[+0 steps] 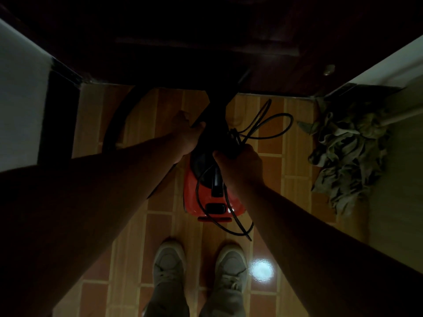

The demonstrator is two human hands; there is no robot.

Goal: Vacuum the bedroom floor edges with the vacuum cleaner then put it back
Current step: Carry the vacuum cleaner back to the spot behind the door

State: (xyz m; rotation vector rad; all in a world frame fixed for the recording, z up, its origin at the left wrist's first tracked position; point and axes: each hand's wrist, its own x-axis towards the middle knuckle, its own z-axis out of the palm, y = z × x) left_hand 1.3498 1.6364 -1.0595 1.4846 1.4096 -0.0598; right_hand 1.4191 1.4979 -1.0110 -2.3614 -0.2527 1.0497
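Red vacuum cleaner (191, 202); left hand (188, 136) grips hose (113, 126), right hand (240, 162) grips cord (292, 121).

the vacuum cleaner (212, 202) has a glossy red plastic shell with matt black parts. its cord (258, 124) looks rubbery and smooth. the floor (137, 225) is shiny tile in a wood pattern, catching a light spot. the mop head (348, 152) is rough, limp cloth. the door (206, 53) looks like dark wood.

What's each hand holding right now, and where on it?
Left hand grips the black hose close to the vacuum cleaner. Right hand has its grip on the cord, at the gathered loops.
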